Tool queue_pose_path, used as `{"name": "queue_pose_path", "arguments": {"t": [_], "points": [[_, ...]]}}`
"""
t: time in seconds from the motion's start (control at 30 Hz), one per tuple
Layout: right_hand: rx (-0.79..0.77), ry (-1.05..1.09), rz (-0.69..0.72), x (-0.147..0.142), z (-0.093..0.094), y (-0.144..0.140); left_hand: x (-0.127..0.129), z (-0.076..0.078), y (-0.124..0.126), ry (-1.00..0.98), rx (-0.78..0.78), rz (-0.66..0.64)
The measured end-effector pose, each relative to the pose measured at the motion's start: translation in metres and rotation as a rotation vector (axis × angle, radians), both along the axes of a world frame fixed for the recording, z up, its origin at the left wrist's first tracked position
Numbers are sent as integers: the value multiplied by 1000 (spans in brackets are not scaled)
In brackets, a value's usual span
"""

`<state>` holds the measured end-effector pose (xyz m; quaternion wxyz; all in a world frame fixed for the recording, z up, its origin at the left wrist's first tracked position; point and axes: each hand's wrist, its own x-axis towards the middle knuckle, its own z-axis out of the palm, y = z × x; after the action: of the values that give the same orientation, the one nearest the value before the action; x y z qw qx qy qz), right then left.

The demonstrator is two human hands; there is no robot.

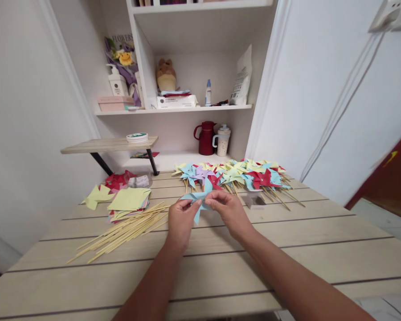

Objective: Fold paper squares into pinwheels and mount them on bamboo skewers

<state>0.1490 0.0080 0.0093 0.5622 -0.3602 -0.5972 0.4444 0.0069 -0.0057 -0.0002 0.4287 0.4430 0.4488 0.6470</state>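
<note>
Both my hands hold a light blue paper pinwheel (198, 199) just above the wooden table (220, 258). My left hand (179, 221) pinches its left side. My right hand (227, 210) pinches its right side. Several finished pinwheels (234, 174) in blue, red, yellow and purple lie in a pile behind my hands, their sticks pointing toward me. A bundle of thin wooden sticks (123, 232) lies to the left of my left hand. A stack of square coloured papers (128, 203) with a yellow sheet on top sits beyond the sticks.
Loose yellow and red papers (102, 189) lie at the table's far left. A small clear box (254, 199) stands right of my hands. A low shelf board (108, 145), a red jug (205, 138) and a white cup (222, 140) stand behind the table. White walls close in on both sides.
</note>
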Motion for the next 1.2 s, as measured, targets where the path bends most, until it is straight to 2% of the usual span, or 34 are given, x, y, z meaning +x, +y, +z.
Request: {"name": "queue_pose_path", "arguments": {"t": [0.2, 0.37, 0.5, 0.83, 1.2], "points": [[73, -86, -42, 0, 4, -4, 0, 4, -1, -18, 23, -37], [48, -64, -44, -1, 4, -4, 1, 4, -2, -70, 29, -84], [54, -79, -112, -1, 4, -4, 1, 3, -2, -146, 18, -110], [301, -228, -260, -1, 3, -6, 3, 5, -3, -244, 11, -148], [420, -331, -233, 1, 5, -7, 2, 4, -3, -208, 30, -113]]}}
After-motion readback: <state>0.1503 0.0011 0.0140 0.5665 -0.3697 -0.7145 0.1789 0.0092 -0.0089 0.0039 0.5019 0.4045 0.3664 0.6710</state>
